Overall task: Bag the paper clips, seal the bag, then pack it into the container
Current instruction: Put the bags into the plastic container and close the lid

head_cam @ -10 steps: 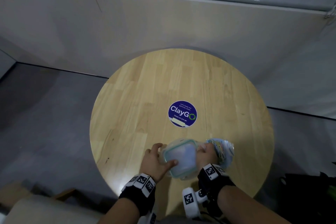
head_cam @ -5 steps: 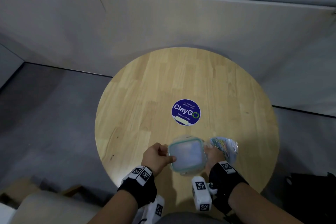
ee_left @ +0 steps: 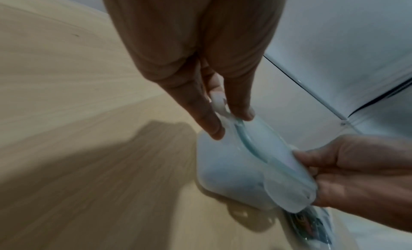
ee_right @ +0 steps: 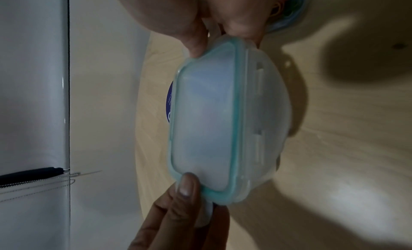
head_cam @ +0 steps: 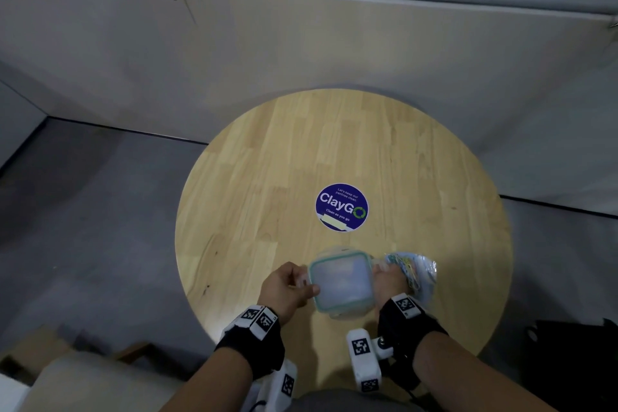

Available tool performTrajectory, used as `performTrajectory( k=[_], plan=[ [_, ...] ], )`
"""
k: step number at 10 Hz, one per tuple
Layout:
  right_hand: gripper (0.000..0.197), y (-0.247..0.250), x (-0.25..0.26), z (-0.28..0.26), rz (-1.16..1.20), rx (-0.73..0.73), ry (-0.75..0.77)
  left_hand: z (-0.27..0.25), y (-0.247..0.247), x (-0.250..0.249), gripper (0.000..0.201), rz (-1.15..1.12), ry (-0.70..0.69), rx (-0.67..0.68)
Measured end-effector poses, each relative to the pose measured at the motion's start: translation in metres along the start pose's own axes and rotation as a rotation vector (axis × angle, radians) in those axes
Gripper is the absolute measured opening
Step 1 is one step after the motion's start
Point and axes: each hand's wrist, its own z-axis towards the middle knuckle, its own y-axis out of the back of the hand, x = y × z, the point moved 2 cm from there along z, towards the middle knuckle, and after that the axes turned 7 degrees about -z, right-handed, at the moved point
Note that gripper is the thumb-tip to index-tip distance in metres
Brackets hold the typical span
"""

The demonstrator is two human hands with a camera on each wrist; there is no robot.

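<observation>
Pale wood fills the middle of the picture: a round table [head_cam: 301,157] set against a grey wall [head_cam: 301,43], with grey floor on either side. Near the centre of the tabletop sits a round dark-blue sticker [head_cam: 341,207] reading "ClayGo". Both forearms come up from the near edge, each wearing a black wrist strap with white marker blocks. Between the hands, over the near part of the table, is the container [head_cam: 341,283] — a square, frosted plastic box with its teal-rimmed lid [ee_right: 205,120] on top. From the left wrist view the box looks tilted and held off the wood, with its shadow falling below it. Left hand [head_cam: 287,289] is on the left side of the box, thumb over the lid edge and fingers [ee_left: 209,120] pinching the side latch flap. Right hand [head_cam: 389,281] grips the opposite side, thumb and fingers closed on that edge. Tucked behind the right hand is the clear bag [head_cam: 419,273], crinkled and shiny, with the coloured paper clips [head_cam: 406,269] showing through it — it lies outside the box, just right of it. Whether the right fingers also hold the bag, I cannot tell.
</observation>
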Motion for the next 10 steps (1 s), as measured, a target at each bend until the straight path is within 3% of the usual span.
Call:
performTrajectory(
  k=[2,4,5,6,7,8,9,10],
  plan=[
    [0.02,0.005,-0.002,0.001,-0.029,-0.042,0.131,0.006,0.0,-0.003,0.022,0.054,0.119,-0.061],
    [0.023,0.011,-0.009,0.025,0.062,0.21,0.049,0.004,-0.002,-0.01,0.018,-0.001,0.169,-0.073],
    [0.03,0.017,-0.01,0.02,0.108,0.251,0.04,0.004,-0.002,-0.012,0.021,0.036,0.177,-0.063],
    [0.038,0.019,-0.009,0.014,0.128,0.261,0.081,0.003,-0.004,-0.011,0.022,0.059,0.125,-0.058],
    [0.019,0.022,0.002,0.017,-0.003,0.114,0.29,0.002,-0.006,-0.011,0.01,0.119,0.057,-0.122],
    [0.022,0.018,-0.006,0.019,0.009,0.216,0.095,0.004,-0.007,-0.013,0.007,0.188,0.025,-0.153],
    [0.034,0.013,-0.012,0.023,0.13,0.248,0.055,0.007,-0.006,-0.016,0.003,0.179,0.066,-0.143],
    [0.035,0.014,-0.011,0.021,0.181,0.28,0.027,0.009,-0.006,-0.02,0.02,0.137,0.086,-0.12]
  ],
)
